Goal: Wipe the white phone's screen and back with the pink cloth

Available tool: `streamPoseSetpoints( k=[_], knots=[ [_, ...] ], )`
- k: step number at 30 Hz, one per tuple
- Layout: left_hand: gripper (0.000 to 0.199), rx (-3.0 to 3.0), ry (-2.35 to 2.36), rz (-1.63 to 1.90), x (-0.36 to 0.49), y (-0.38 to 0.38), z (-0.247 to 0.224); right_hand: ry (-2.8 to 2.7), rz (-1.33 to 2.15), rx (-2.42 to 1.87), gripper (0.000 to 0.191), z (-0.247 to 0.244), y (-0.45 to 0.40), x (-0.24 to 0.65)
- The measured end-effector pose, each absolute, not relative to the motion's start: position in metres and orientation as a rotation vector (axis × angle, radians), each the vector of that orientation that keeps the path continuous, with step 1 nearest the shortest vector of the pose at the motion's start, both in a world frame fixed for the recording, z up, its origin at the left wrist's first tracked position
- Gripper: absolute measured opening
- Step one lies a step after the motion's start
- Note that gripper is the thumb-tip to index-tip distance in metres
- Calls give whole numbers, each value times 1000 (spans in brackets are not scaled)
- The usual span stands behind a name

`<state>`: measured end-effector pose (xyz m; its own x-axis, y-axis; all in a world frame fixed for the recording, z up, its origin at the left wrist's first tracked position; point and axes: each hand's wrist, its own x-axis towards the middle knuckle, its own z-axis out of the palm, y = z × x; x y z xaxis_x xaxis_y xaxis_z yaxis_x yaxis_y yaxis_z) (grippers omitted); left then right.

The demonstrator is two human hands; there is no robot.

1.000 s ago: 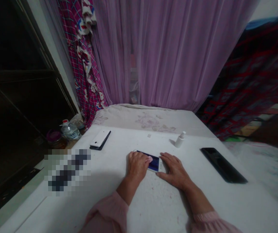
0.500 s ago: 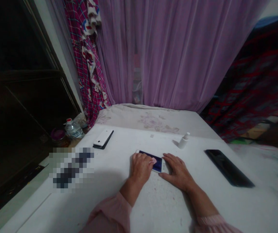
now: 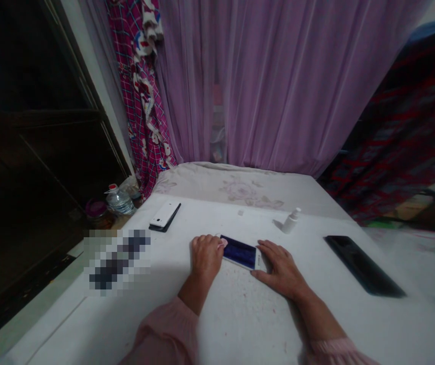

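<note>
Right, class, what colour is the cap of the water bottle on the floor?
The cap is red; it shows best in the head view.

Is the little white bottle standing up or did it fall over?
Standing up: the small white plastic bottle has its narrow top pointing up and its base on the white tabletop.

White surface (image 3: pixel 248 324) with 1 bottle (image 3: pixel 290 222), phone (image 3: pixel 239 252), phone stack (image 3: pixel 164 214), black slab (image 3: pixel 364 266)
</note>
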<state>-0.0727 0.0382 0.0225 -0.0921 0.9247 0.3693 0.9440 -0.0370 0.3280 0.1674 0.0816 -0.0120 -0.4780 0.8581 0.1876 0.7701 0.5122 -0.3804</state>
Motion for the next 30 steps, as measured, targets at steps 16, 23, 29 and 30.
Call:
streamPoseSetpoints(
  k=[16, 23, 29, 30],
  knots=[
    [13, -2001, -2225, -741, -88, 40, 23, -2405, 363, -1353, 70, -9, 80, 168],
    [7, -2220, -2039, -818, -55, 31, 22, -2395, 358, -1356, 70, -9, 80, 166],
    [11, -2105, -2117, -786, -75, 35, 24, -2392, 357, -1340, 71, -10, 80, 167],
    [11, -2058, -2158, -772, -81, 36, 25, -2392, 357, -1338, 71, -11, 80, 167]
  ],
)
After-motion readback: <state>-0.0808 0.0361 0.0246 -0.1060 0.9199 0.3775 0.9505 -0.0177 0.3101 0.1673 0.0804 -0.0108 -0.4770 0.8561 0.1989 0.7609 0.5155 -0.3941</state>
